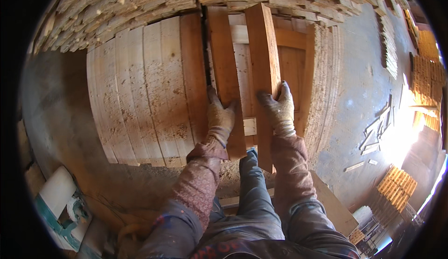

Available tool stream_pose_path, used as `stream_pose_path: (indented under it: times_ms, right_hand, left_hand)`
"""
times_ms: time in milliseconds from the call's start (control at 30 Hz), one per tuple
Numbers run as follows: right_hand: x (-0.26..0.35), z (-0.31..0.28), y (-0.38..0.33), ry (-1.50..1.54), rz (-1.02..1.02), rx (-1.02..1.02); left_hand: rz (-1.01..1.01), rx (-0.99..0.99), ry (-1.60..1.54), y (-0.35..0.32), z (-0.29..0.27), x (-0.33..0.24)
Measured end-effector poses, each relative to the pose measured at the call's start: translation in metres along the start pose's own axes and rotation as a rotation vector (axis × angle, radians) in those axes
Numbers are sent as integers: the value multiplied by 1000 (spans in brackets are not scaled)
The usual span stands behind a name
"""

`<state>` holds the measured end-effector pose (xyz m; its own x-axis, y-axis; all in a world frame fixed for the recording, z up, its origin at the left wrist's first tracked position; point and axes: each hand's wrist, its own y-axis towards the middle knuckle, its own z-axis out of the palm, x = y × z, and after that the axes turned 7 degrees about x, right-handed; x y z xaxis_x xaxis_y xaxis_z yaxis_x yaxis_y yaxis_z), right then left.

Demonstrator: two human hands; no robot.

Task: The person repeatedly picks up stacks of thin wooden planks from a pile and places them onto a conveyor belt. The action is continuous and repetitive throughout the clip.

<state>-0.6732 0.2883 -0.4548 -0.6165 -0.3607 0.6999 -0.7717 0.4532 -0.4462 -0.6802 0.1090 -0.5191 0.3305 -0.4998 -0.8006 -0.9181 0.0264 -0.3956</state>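
My left hand (221, 116), in a dirty light work glove, is closed around a long reddish-brown wooden board (223, 56). My right hand (281, 112), gloved the same way, grips a second wooden plank (259, 49), which is tilted so its top face and bright right edge show. The two pieces run away from me, roughly side by side with a gap between. Under and around them lies a stack of boards (135, 91), its pale left part strewn with sawdust. Between the held pieces, a short crosspiece (250, 126) shows lower down.
Rough stacked planks (158, 2) line the far side. Another stacked edge (323, 86) stands at the right. Scrap strips (375, 130) and a slatted wood stack (396, 188) are on the grey floor (354, 81). A green-and-white object (60, 205) sits at the lower left.
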Motion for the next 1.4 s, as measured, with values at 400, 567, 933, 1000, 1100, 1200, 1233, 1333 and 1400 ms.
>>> stream_pose_path:
  times_ms: [400, 567, 933, 1000, 1100, 1200, 1233, 1333, 1400]
  right_hand:
    - [-61, -115, 11, 312, 74, 486]
    - [-179, -218, 89, -532, 158, -634]
    - [-67, -129, 38, -119, -480, -368]
    - [-38, -65, 16, 212, -250, 88]
    - [24, 59, -22, 94, -156, 238]
    - [53, 147, -2, 37, 74, 358]
    - [40, 174, 9, 111, 103, 332]
    - [23, 205, -12, 648, -90, 158]
    - [35, 196, -44, 824, -79, 200]
  left_hand:
    - [-14, 482, -125, -35, 97, -55]
    - [113, 612, -18, -31, 135, -98]
    - [156, 373, 520, -56, 114, -97]
    - [286, 344, 321, -63, 60, -88]
    - [221, 73, -366, -73, -40, 6]
    - [74, -77, -408, -49, -184, 87]
    - [125, -196, -283, -23, -227, 106]
    - [85, -363, 133, 41, -379, 179]
    - [-66, -475, 538, 71, -438, 214]
